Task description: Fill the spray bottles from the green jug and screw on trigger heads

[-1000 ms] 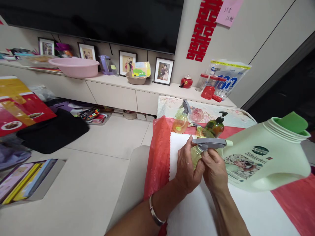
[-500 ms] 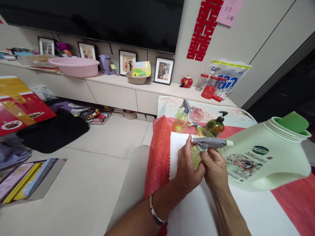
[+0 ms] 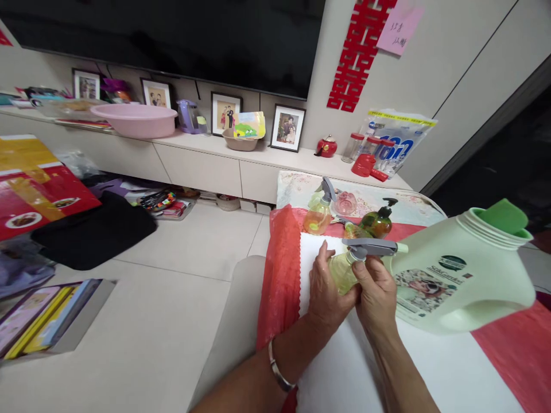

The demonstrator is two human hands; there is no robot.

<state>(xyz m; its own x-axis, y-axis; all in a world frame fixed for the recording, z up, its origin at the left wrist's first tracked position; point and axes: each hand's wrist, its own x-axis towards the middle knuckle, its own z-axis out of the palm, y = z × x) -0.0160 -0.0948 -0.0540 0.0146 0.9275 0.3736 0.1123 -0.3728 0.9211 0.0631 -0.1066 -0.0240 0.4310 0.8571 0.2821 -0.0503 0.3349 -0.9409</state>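
Note:
Both hands are on a yellowish clear spray bottle (image 3: pixel 342 273) with a grey trigger head, raised over the white cloth (image 3: pixel 344 367). My left hand (image 3: pixel 323 292) wraps round the bottle's body from the left, its thumb side partly lifted. At the neck, just under the spray head, my right hand (image 3: pixel 375 292) grips with thumb and fingers. A large pale green detergent jug (image 3: pixel 460 275) with a green cup in its mouth stands right beside my right hand. Beyond the hands are another spray bottle (image 3: pixel 318 215) with orange liquid and a dark pump bottle (image 3: pixel 379 221).
A pink glass dish (image 3: pixel 345 203) sits at the table's far end, on the flowered cover. Behind runs a low cabinet (image 3: pixel 202 163) bearing a pink basin (image 3: pixel 135 120), photo frames and red-lidded jars (image 3: pixel 353 148). Boxes and bags lie on the floor to the left.
My left hand's fingers have shifted along the spray bottle, exposing more of its body. My right hand stays at the neck. The view has moved slightly.

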